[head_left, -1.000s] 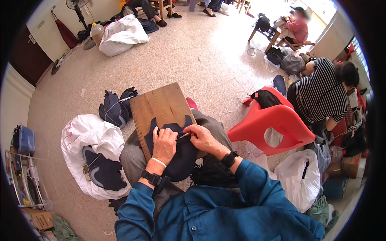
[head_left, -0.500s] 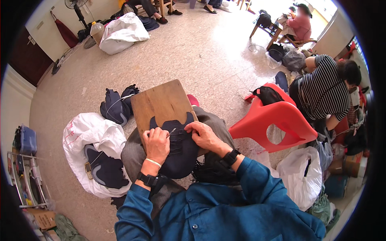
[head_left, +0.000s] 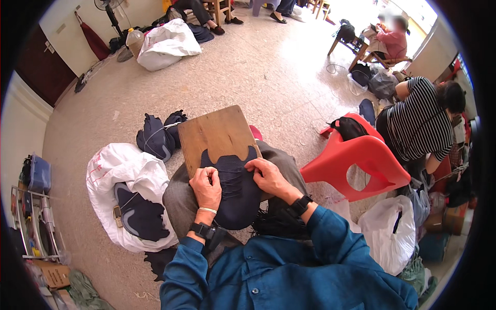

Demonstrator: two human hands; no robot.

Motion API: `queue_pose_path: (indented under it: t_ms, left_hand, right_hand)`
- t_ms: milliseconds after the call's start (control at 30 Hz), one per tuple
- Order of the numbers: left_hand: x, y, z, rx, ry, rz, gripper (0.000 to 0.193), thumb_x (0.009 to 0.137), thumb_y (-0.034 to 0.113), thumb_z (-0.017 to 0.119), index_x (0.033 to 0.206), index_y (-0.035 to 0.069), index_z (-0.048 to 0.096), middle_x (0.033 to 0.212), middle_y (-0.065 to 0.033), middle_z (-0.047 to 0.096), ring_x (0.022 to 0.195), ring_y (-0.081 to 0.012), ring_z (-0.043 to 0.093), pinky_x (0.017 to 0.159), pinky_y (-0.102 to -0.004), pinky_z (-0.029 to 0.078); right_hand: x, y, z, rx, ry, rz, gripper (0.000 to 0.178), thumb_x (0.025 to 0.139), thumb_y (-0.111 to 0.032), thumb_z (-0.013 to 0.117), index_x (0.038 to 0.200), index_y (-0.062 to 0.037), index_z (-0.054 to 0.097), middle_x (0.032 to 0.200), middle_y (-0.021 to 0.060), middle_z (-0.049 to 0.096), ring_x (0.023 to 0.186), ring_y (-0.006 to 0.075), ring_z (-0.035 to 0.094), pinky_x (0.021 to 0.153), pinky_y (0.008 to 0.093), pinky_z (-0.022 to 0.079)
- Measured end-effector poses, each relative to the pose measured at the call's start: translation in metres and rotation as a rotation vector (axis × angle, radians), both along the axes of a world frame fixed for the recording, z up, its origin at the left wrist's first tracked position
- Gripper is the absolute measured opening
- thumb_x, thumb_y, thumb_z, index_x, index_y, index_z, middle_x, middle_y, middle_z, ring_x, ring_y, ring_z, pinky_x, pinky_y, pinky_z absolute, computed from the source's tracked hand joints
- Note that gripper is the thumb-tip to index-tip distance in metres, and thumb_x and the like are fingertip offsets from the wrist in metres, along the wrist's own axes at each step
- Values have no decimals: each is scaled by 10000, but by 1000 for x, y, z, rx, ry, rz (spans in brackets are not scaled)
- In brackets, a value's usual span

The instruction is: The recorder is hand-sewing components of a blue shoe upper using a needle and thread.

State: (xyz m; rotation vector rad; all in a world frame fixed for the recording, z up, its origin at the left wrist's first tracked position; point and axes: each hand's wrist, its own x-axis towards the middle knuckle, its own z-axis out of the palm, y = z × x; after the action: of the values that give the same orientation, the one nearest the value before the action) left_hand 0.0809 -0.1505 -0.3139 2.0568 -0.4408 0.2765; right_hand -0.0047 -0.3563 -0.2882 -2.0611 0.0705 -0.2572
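Note:
A dark navy shoe upper (head_left: 239, 204) lies on a wooden board (head_left: 217, 126) across my lap. Thin dark lace strands run in rows over its middle. My left hand (head_left: 207, 190) rests at the upper's left edge, thumb and fingers pinched together; what sits between the fingertips is too small to make out. At the opposite edge, near the top of the lacing, my right hand (head_left: 269, 175) pinches the upper's rim, though its fingertips partly cover the spot.
Left of my knees, a white sack (head_left: 121, 165) holds more dark uppers (head_left: 142, 214). A tied dark bundle (head_left: 155, 137) lies beyond it. To my right stand a red plastic stool (head_left: 356, 163) and a white bag (head_left: 387, 230). Past the stool sits a person in a striped shirt (head_left: 416, 116).
The view has shifted slightly, so everything sits a little farther right. A small light-coloured tip at my left fingers no longer shows. Both hands stay at the upper's two edges.

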Motion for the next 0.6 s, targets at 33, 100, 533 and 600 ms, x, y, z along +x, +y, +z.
queue_pose_path:
  t_ms: [33,100,533,600]
  left_hand:
    - [0,2,2,0,-3,3,85,852,32,731,825,44,651,785,-62,612,688,-252,627,683,-385,480]
    - [1,7,5,-5,9,-115,56,877,33,710,884,46,656,790,-75,611,719,-260,638,685,-381,482]
    - [10,23,39,-641,732,-290,161,1007,73,647,1149,3,618,929,-92,701,779,-153,720,735,-315,640]
    - [10,20,42,-708,730,-248,170,1017,88,634,1165,6,614,958,-109,714,783,-157,723,734,-317,639]
  right_hand:
    - [0,1,1,-3,-2,5,347,811,71,525,1109,-24,675,956,82,655,825,184,606,777,313,511]
    - [0,2,2,-5,-8,14,348,810,70,527,1112,-24,673,959,81,656,822,184,604,778,314,512]
    - [-3,2,4,-43,-16,6,325,790,62,529,1076,-6,669,953,144,655,899,299,656,803,378,532]
    - [-3,1,5,-50,-22,6,327,790,61,528,1077,-4,669,954,144,656,898,298,655,804,378,532]
